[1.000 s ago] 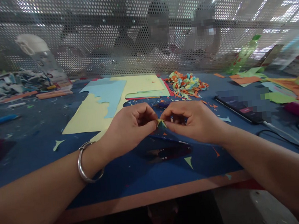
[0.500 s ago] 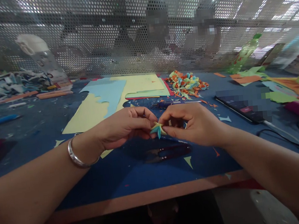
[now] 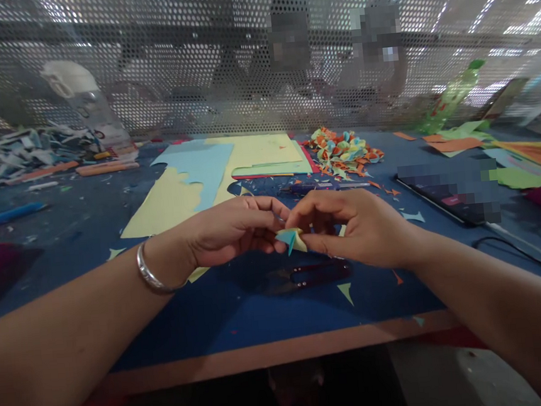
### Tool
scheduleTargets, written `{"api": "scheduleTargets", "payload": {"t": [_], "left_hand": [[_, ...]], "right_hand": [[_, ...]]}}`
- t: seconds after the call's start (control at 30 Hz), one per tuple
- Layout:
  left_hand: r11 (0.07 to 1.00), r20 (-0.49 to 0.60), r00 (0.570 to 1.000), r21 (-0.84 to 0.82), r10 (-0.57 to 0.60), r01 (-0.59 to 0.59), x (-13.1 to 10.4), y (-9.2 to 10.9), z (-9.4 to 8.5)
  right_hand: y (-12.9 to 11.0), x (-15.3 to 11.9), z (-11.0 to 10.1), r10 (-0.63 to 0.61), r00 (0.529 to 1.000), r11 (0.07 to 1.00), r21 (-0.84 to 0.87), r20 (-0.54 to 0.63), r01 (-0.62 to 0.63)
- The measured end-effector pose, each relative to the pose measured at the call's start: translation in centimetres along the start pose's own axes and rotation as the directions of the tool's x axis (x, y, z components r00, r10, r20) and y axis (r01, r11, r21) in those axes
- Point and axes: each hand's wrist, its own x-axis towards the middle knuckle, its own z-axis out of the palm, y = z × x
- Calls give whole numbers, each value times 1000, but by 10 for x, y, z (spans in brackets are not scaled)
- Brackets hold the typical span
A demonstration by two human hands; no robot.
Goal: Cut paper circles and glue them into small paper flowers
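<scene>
Between my two hands is a small folded paper piece (image 3: 292,239), pale yellow and light blue, its petal-like parts sticking out. My left hand (image 3: 239,231), with a silver bangle at the wrist, pinches its left side. Thumb and fingers of my right hand (image 3: 353,227) grip its right side. Just below the hands, dark thread snips (image 3: 312,275) lie on the blue table. A purple-handled tool (image 3: 307,188) rests behind my fingers, its kind unclear. Yellow sheets (image 3: 148,207) and a light blue cut sheet (image 3: 200,162) lie beyond my left hand.
A heap of small coloured paper pieces (image 3: 344,152) sits at the back. To the right are a phone (image 3: 445,197) on a cable and a green bottle (image 3: 455,95). A clear bottle (image 3: 96,111) stands left, before a perforated metal screen (image 3: 168,66). People show through it.
The paper piece has turned between my fingers, showing more of its yellow side and fewer spread points. Both hands stay closed on it. The whole view has shifted slightly.
</scene>
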Motion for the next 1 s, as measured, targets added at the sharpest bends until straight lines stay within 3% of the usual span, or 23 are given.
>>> {"api": "scheduleTargets", "payload": {"t": [0.2,0.33,0.4,0.5,0.6,0.67,0.8,1.0], "left_hand": [[1000,-14,999,8,30,-30,1,-1,5],[991,-124,985,74,121,-113,1,-1,11],[965,-217,944,145,248,-220,-1,-1,13],[849,-303,816,373,492,-374,-8,-2,13],[650,-261,674,632,691,-422,-16,-3,14],[527,-185,619,733,764,-431,-21,-4,16],[386,-45,591,797,806,-466,-24,-7,20],[314,-1,582,843,813,-437,-23,-8,18]], "right_hand": [[-4,3,0,19,999,1000,-24,34,-18],[-1,3,0,27,999,999,-24,22,-26],[1,2,-1,26,999,1000,-15,-20,-26],[3,1,-3,23,994,999,-29,-106,-26],[4,0,-5,15,983,997,-77,-182,-29],[5,1,-6,2,978,994,-105,-208,-24],[5,1,-7,-31,977,989,-151,-213,-1],[3,2,-7,-64,975,983,-180,-214,25]]}}
